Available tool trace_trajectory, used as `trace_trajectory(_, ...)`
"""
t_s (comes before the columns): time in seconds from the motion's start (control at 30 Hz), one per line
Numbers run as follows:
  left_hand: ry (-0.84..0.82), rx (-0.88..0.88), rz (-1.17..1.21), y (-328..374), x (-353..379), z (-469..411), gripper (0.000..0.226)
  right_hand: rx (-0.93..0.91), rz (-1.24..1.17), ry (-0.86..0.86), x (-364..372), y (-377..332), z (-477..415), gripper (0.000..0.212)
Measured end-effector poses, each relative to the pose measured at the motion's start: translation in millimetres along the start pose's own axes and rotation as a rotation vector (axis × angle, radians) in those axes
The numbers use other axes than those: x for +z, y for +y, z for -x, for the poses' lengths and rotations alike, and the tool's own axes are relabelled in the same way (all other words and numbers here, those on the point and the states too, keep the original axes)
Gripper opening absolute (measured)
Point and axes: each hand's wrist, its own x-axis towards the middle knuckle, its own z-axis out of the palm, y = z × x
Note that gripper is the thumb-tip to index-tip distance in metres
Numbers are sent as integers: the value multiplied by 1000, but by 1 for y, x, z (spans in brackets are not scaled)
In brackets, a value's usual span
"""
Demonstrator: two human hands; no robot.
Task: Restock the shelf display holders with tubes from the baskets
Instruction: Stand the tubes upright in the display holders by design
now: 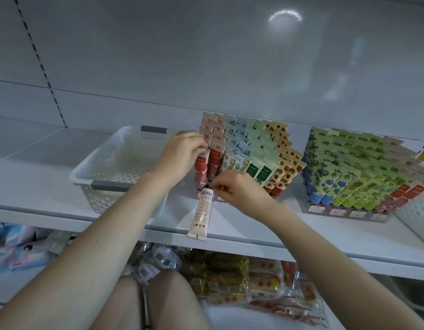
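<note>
A tiered display holder (254, 148) on the white shelf holds rows of red, blue-patterned, green and strawberry-print tubes. My left hand (182, 153) grips the top of a red tube (201, 170) in the front left slot of that holder. My right hand (239, 186) pinches the black cap end of a pale pink tube (202, 211) that lies flat on the shelf, barcode up, reaching to the shelf's front edge. A white perforated basket (91, 172) stands left of the holder; I see no tubes in it.
A second full display holder (356, 172) stands to the right, with part of another white basket (418, 210) beyond it. The shelf below carries packaged snacks (242, 277) and tissue packs (20, 251). My knees show at the bottom.
</note>
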Motion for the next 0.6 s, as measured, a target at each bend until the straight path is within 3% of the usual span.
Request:
trace_trajectory(0.17,32,19,-41,0,0,3,11,-114,196,-133,27,-1,12,39)
trace_trajectory(0.3,67,24,-26,-3,1,3,8,-229,326,-117,48,0,12,57)
trace_trajectory(0.4,86,36,-38,-5,1,3,8,-215,330,-111,49,-1,10,52)
trace_trajectory(0.5,96,35,-36,-4,1,2,8,-285,270,-21,48,3,12,28)
trace_trajectory(0.6,105,37,-15,-4,0,2,8,-196,172,131,42,5,15,31)
